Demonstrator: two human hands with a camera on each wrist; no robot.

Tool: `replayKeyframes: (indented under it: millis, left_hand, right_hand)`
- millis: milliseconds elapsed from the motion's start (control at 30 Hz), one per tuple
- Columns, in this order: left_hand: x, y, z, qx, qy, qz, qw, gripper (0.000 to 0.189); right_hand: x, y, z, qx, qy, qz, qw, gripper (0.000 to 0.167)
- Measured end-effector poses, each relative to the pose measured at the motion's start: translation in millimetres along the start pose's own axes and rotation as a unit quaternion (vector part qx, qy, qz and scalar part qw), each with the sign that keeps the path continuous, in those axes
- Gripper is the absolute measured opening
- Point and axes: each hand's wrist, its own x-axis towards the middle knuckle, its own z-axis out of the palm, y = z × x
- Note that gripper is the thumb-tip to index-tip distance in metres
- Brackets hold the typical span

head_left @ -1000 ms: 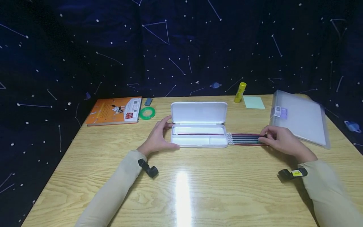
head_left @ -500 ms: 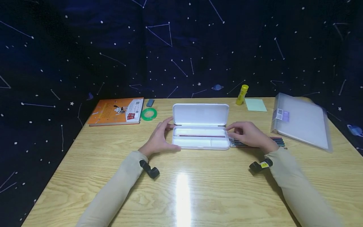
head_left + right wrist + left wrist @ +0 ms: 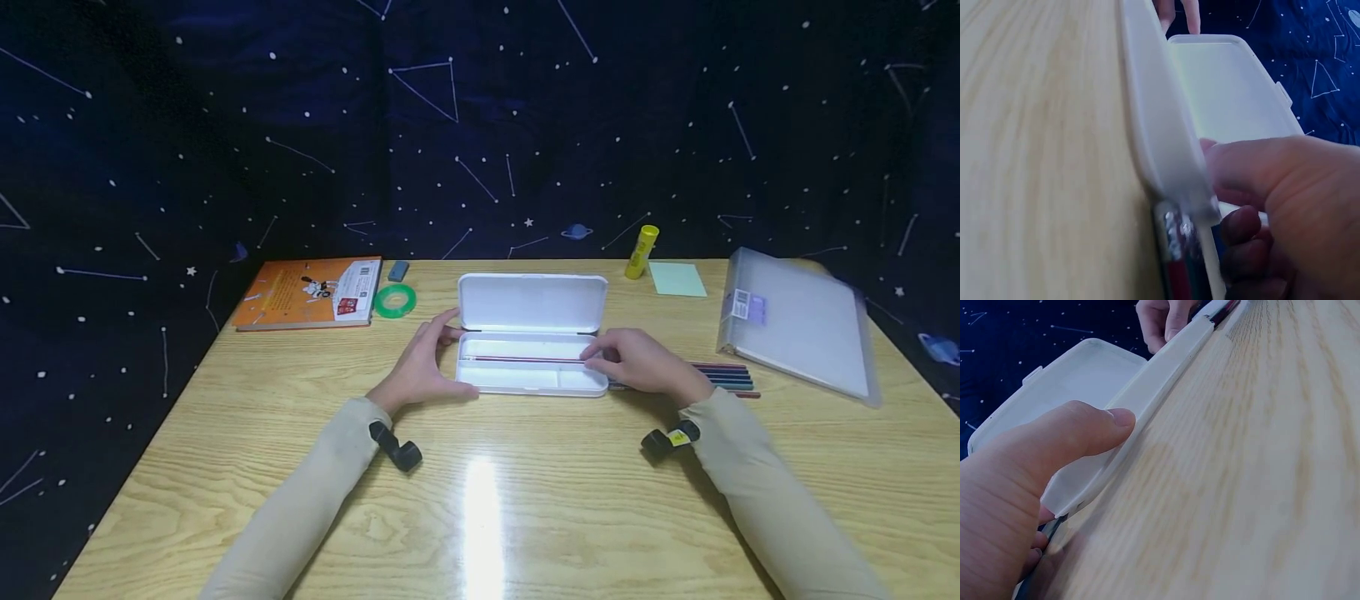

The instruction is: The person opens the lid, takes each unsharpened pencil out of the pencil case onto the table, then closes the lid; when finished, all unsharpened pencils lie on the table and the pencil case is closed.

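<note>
A white pencil case (image 3: 517,379) lies with its lid (image 3: 532,302) raised toward the back. My left hand (image 3: 420,367) grips its left end, the thumb (image 3: 1094,428) along the front wall and the other fingers behind. Inside the case lies a dark red pencil (image 3: 517,360) with a metal ferrule at the left. My right hand (image 3: 633,362) reaches over the right end and pinches this pencil near its right end. Below that hand, several dark green and red pencils (image 3: 727,377) lie side by side on the table, ferrules toward the case; the hand hides their middles.
An orange book (image 3: 300,293), a blue eraser (image 3: 398,271) and a green tape roll (image 3: 395,301) lie at back left. At back right are a yellow glue stick (image 3: 642,252), pale green sticky notes (image 3: 677,279) and a clear plastic folder (image 3: 802,325). A starry cloth (image 3: 480,125) hangs behind.
My right hand has left the row of pencils on the right, moved left to the case and gone in over its right end to the pencil inside. My left hand stays on the case.
</note>
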Motion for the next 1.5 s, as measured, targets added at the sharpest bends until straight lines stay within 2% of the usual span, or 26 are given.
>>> replayKeyframes:
  millis: [200,367,533,767,1000,1167,1400,1500]
  left_hand:
    - [-0.1,-0.3,0.1,0.003,-0.001,-0.004,1.0000,0.122]
    - [-0.5,-0.3,0.0,0.002,-0.001,-0.005,1.0000,0.122]
    - [0.1,-0.5,0.1,0.004,0.000,-0.002,1.0000,0.120]
    - [0.7,1.2,0.3,0.007,-0.003,0.003,1.0000,0.119]
    - [0.0,1.3,-0.4,0.005,-0.001,-0.002,1.0000,0.119]
    - [0.0,0.8,-0.2,0.004,-0.001,-0.003,1.0000,0.119]
    - [-0.5,2.4,-0.5,0.006,-0.004,-0.006,1.0000,0.120]
    - [-1.1,1.9,-1.0,0.006,-0.006,-0.007,0.9999,0.120]
  right_hand:
    - [5.8,-4.0,-2.8,0.014,-0.038,0.024,0.9989,0.011]
    - [6.5,-4.9,-4.5,0.021,-0.049,0.026,0.9982,0.010]
    - [4.9,-3.7,-4.0,0.026,-0.038,0.015,0.9988,0.010]
    - [-5.2,3.4,-8.0,0.020,0.009,0.011,0.9997,0.008]
    - [-26.6,15.1,-18.2,0.013,0.040,0.021,0.9989,0.012]
    - [-51.9,30.1,-25.5,0.021,0.058,0.033,0.9976,0.014]
    - [-94.3,59.6,-31.0,0.016,0.113,-0.012,0.9934,0.006]
    - [-112.1,71.3,-35.4,0.009,0.109,-0.005,0.9940,0.007]
